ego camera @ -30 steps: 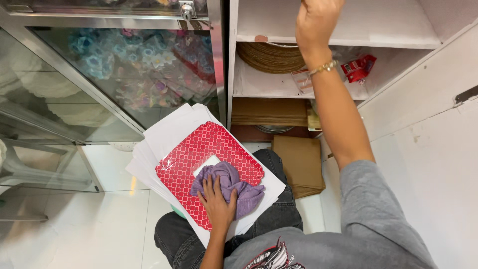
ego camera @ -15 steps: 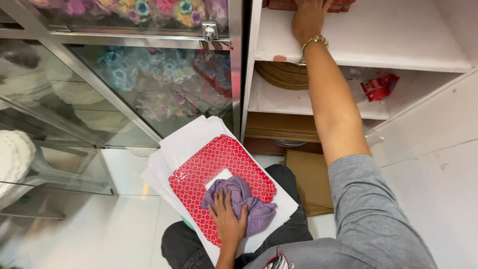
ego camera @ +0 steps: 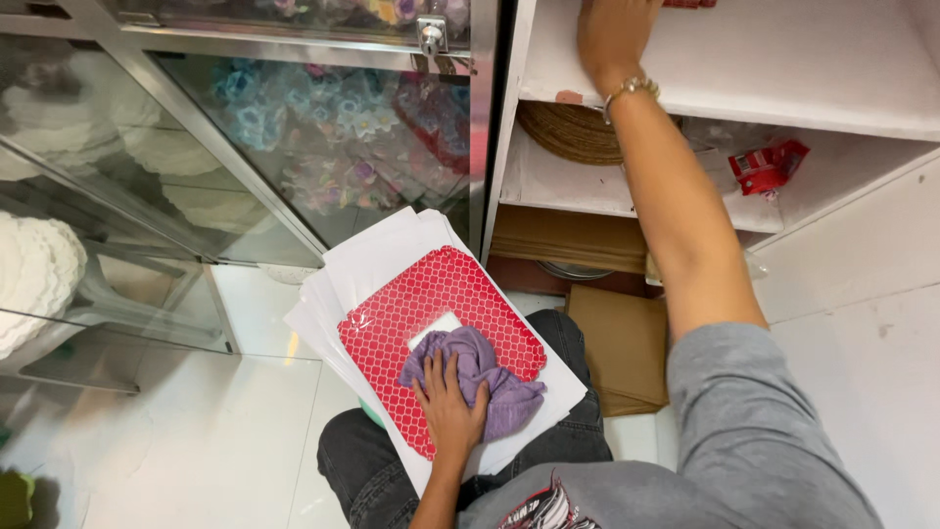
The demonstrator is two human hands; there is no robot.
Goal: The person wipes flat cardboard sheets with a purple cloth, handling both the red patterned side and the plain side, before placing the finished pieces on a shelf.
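My left hand (ego camera: 450, 416) lies flat on a crumpled purple cloth (ego camera: 480, 372). The cloth rests on a red patterned flat box (ego camera: 421, 304), which tops a stack of white flat cartons (ego camera: 377, 250) balanced on my lap. My right arm reaches up to the top white shelf (ego camera: 813, 73). My right hand (ego camera: 612, 34) rests on that shelf with its fingertips against a red item (ego camera: 690, 3) at the frame's upper edge; the fingers are partly cut off, so any grip is unclear.
A glass-door cabinet (ego camera: 323, 147) with colourful flower decorations stands left. A woven round mat (ego camera: 568, 132) and a red packet (ego camera: 769, 167) lie on the middle shelf. Brown cardboard (ego camera: 622, 343) lies by my knee. White doilies (ego camera: 34, 274) sit behind glass, far left.
The view has tilted down and nearer. My right hand has come from above the top shelf down onto its surface. My left hand stays on the purple cloth.
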